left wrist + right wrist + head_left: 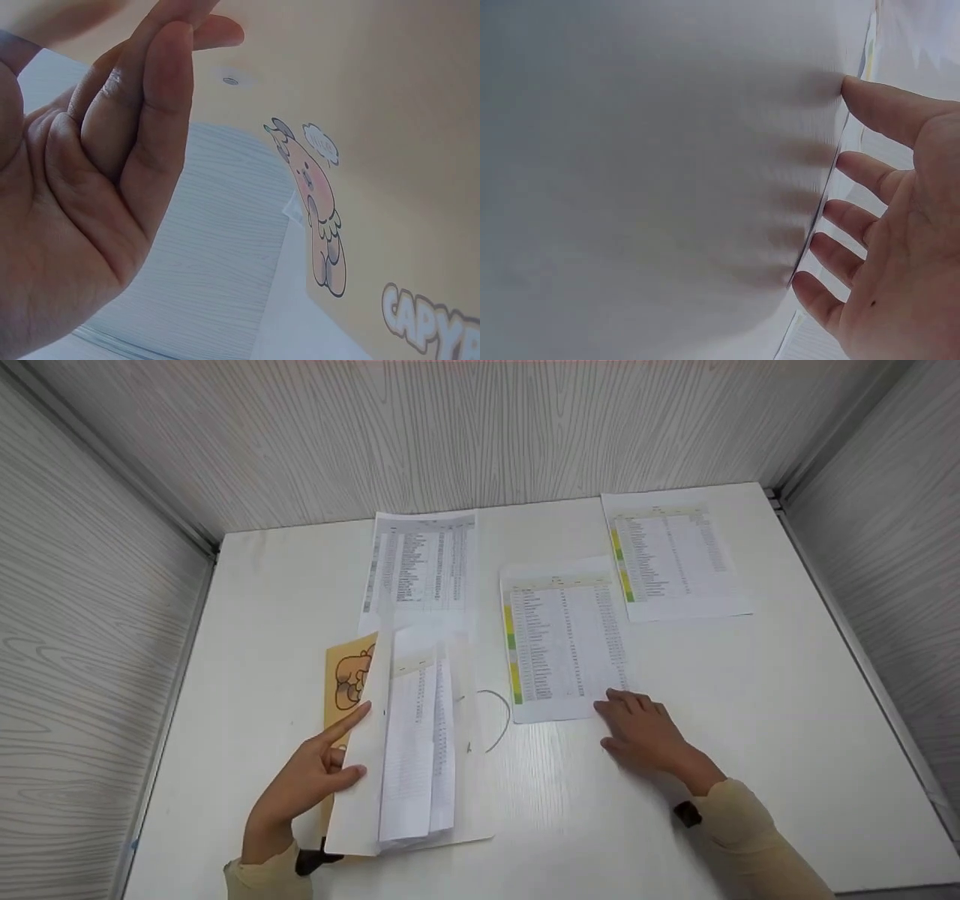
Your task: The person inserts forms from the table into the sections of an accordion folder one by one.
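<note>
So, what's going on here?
A person has their left hand at an open, cartoon-decorated folder with printed pages inside. Their right hand touches the near right corner of a printed sheet on the white table. Another sheet lies beyond the folder, a third sheet at the table's far right.

soft light, dimmer wrist views
</note>
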Available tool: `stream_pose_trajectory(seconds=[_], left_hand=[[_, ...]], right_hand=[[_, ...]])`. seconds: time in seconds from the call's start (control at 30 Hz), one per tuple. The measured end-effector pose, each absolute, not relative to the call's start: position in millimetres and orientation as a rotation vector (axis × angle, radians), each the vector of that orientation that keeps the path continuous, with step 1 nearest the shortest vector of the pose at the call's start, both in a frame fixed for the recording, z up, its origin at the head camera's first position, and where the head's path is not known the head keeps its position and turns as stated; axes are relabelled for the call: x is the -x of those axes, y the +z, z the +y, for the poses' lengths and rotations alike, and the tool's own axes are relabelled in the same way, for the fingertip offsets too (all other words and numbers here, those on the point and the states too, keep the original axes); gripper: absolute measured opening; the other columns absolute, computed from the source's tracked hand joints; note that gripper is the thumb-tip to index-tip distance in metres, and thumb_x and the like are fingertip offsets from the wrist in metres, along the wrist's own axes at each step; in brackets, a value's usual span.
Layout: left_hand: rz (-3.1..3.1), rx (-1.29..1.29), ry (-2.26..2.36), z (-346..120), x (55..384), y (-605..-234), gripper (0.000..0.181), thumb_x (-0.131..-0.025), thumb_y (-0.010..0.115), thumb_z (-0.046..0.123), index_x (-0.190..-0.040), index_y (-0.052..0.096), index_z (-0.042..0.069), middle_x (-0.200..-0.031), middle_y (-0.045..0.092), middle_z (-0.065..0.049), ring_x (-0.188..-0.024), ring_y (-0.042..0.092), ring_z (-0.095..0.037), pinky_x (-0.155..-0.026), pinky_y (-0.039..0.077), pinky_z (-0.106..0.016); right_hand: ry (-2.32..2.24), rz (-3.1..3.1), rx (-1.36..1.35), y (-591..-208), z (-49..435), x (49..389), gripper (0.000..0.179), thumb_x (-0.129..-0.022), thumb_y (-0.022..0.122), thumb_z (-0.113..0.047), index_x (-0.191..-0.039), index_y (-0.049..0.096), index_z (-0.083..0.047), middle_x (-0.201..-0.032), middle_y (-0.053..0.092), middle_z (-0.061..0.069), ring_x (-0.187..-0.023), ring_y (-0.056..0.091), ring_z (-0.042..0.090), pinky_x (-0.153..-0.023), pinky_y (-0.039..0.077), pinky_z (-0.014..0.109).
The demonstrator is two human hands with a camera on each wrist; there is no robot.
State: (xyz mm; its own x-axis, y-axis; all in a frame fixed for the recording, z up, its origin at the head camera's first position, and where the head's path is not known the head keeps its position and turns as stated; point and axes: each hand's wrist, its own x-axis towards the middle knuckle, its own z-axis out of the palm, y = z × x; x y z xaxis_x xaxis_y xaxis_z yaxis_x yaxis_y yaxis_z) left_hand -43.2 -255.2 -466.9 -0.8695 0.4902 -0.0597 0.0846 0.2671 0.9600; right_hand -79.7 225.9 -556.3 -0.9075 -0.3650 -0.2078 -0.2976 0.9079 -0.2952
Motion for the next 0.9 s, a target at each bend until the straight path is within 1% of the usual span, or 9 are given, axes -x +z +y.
stream_pose_trajectory(seconds=[0.17, 0.37, 0.53, 0.67, 0.77, 0.9], left_hand=[[2.197, -0.515, 1.633, -255, 41, -467, 0.077, -0.085, 0.062, -0.008, -0.152, 0.026, 0.003, -0.049, 0.025, -0.015, -0.043, 0.02, 0.001, -0.036, 0.019, -0.028], [2.199, -0.466, 1.604, -255, 41, -466, 0.078, -0.085, 0.063, -0.006, -0.152, 0.025, 0.005, -0.049, 0.027, -0.012, -0.044, 0.024, 0.004, -0.037, 0.023, -0.023], [2.202, -0.472, 1.604, -255, 42, -467, 0.078, -0.085, 0.063, -0.005, -0.152, 0.026, 0.005, -0.05, 0.027, -0.016, -0.044, 0.024, 0.004, -0.038, 0.024, -0.023], [2.197, -0.48, 1.608, -254, 42, -468, 0.078, -0.085, 0.063, -0.006, -0.153, 0.026, 0.005, -0.05, 0.026, -0.016, -0.044, 0.023, 0.004, -0.037, 0.023, -0.024], [2.205, -0.475, 1.599, -254, 42, -468, 0.078, -0.084, 0.063, -0.006, -0.152, 0.026, 0.006, -0.05, 0.025, -0.014, -0.044, 0.022, 0.004, -0.037, 0.022, -0.023], [2.202, -0.474, 1.596, -253, 42, -466, 0.078, -0.084, 0.062, -0.008, -0.152, 0.026, 0.004, -0.049, 0.025, -0.01, -0.044, 0.022, 0.004, -0.038, 0.022, -0.022]], right_hand=[[-0.391, 2.838, 0.494, -558, 226, 74, 0.057, -0.087, 0.07, -0.027, -0.136, 0.051, -0.007, -0.145, 0.043, 0.019, -0.131, 0.039, 0.043, -0.099, 0.034, 0.062], [-0.379, 2.845, 0.48, -559, 224, 76, 0.056, -0.085, 0.071, -0.028, -0.135, 0.053, -0.008, -0.144, 0.043, 0.018, -0.13, 0.039, 0.043, -0.099, 0.035, 0.061], [-0.389, 2.844, 0.516, -558, 226, 79, 0.055, -0.084, 0.073, -0.028, -0.132, 0.055, -0.009, -0.14, 0.045, 0.019, -0.127, 0.041, 0.044, -0.096, 0.037, 0.061], [-0.561, 2.838, 0.51, -554, 235, 90, 0.05, -0.084, 0.073, -0.026, -0.128, 0.058, -0.007, -0.135, 0.049, 0.02, -0.122, 0.044, 0.044, -0.096, 0.037, 0.059], [-0.738, 2.85, 0.395, -550, 243, 105, 0.051, -0.086, 0.072, -0.023, -0.13, 0.055, -0.003, -0.135, 0.047, 0.024, -0.121, 0.043, 0.046, -0.099, 0.034, 0.06], [-0.806, 2.854, 0.161, -546, 249, 126, 0.06, -0.09, 0.068, -0.026, -0.139, 0.045, -0.001, -0.145, 0.034, 0.031, -0.13, 0.032, 0.052, -0.104, 0.026, 0.065]])
